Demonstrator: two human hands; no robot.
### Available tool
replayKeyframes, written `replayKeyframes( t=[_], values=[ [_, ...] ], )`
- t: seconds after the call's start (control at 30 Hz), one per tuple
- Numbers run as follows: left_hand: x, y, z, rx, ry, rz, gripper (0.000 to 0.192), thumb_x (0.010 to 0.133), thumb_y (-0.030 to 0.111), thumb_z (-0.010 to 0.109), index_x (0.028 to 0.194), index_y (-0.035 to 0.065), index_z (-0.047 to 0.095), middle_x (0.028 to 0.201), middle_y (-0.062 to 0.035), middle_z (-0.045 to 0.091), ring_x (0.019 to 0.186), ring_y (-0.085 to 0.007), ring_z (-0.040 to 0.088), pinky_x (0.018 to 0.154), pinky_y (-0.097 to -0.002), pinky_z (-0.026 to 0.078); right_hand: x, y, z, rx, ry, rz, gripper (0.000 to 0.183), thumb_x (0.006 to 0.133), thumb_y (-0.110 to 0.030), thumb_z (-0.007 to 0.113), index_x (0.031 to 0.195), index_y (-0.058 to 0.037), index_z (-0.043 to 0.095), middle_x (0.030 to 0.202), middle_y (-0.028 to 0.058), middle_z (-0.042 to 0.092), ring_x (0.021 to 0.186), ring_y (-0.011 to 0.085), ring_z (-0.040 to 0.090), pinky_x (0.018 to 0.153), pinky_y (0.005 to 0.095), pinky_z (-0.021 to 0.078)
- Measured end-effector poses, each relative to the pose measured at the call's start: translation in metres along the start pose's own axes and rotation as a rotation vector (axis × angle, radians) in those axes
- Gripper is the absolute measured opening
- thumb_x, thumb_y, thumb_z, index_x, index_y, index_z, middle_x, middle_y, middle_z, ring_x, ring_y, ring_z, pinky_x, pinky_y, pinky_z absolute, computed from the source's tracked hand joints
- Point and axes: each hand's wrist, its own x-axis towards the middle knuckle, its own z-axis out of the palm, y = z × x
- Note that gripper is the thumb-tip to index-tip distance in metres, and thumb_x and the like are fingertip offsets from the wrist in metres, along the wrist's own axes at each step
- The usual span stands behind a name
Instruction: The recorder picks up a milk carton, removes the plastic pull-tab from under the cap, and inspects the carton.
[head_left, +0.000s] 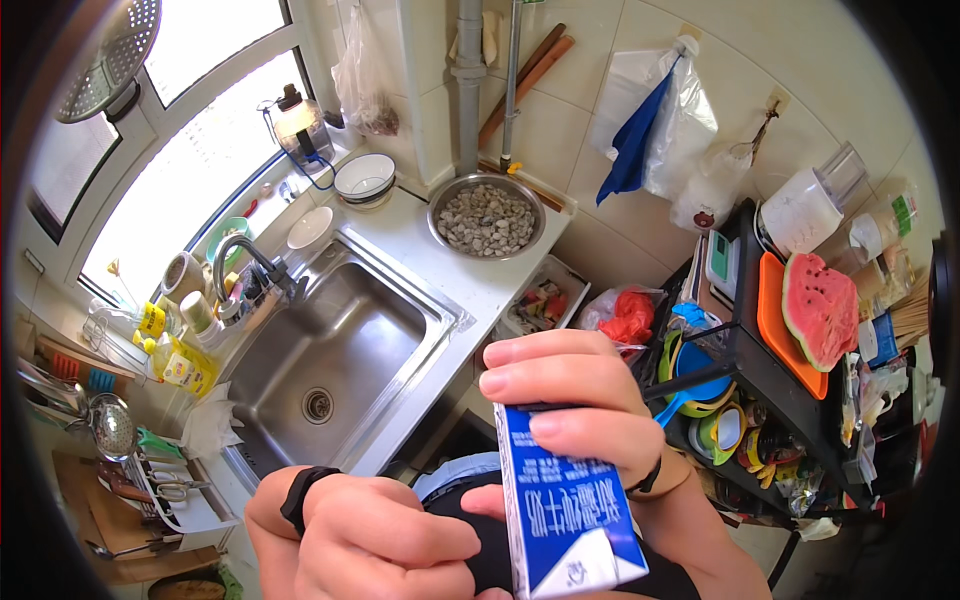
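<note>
My right hand (592, 397) grips a blue and white milk carton (566, 502) by its upper end, fingers over the top and thumb at its left side. The carton bears printed writing and has a white folded corner flap at its lower end. Close to the carton's left side is my left hand (390, 532), its fingers curled in; whether something small is pinched between them is hidden. Both hands are in front of my body, nearer to me than the steel sink (352, 337).
Beyond the sink, a metal basin of stones (486, 217) stands on the counter near stacked bowls (365, 178). A black shelf rack (795, 390) on the right holds a watermelon piece (821, 311) on an orange tray (772, 330). Left lie scissors (176, 486) and a yellow bottle (184, 364).
</note>
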Motion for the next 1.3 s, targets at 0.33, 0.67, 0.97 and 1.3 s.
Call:
replayKeyframes(
  t=[0.33,0.67,0.97,1.3],
  values=[
    [0.011,0.001,0.003,0.015,-0.047,0.183,0.022,0.067,0.007,0.08,0.087,0.0114,0.074,0.088,0.0007,0.047,0.065,-0.0133,0.046,0.054,-0.0261,0.046,0.0,-0.008,-0.003,-0.278,0.182,-0.076,0.056,0.069,-0.019,0.088,0.111,-0.0182,0.052,0.105,0.0125,0.058,0.088,0.0291,0.06,0.067,0.0322,0.0513],
    [0.015,-0.003,0.005,-0.061,-0.138,0.192,0.021,0.069,0.01,0.079,0.089,0.0106,0.072,0.089,-0.0008,0.049,0.069,-0.0157,0.048,0.056,-0.0282,0.049,-0.005,-0.007,-0.023,-0.122,0.191,-0.123,0.044,0.073,-0.002,0.075,0.112,-0.0119,0.058,0.107,0.0199,0.053,0.095,0.0366,0.061,0.075,0.0386,0.0574],
    [0.005,0.004,0.035,-0.047,0.168,0.04,0.022,0.063,0.001,0.083,0.071,0.0118,0.065,0.07,-0.0005,0.052,0.058,-0.0123,0.053,0.05,-0.0227,0.043,-0.006,-0.017,-0.042,-0.336,0.092,-0.074,0.038,0.073,-0.001,0.073,0.109,-0.0086,0.062,0.109,0.0189,0.062,0.098,0.0341,0.061,0.076,0.0363,0.0532],
    [0.023,-0.006,0.03,-0.089,-0.193,0.296,0.025,0.07,0.011,0.082,0.093,0.0124,0.073,0.09,-0.0003,0.045,0.068,-0.0152,0.047,0.056,-0.0268,0.048,-0.014,-0.008,-0.056,-0.278,0.206,-0.197,0.039,0.078,-0.006,0.07,0.113,-0.0116,0.054,0.11,0.0215,0.057,0.097,0.0361,0.057,0.077,0.0439,0.0569]
  ],
)
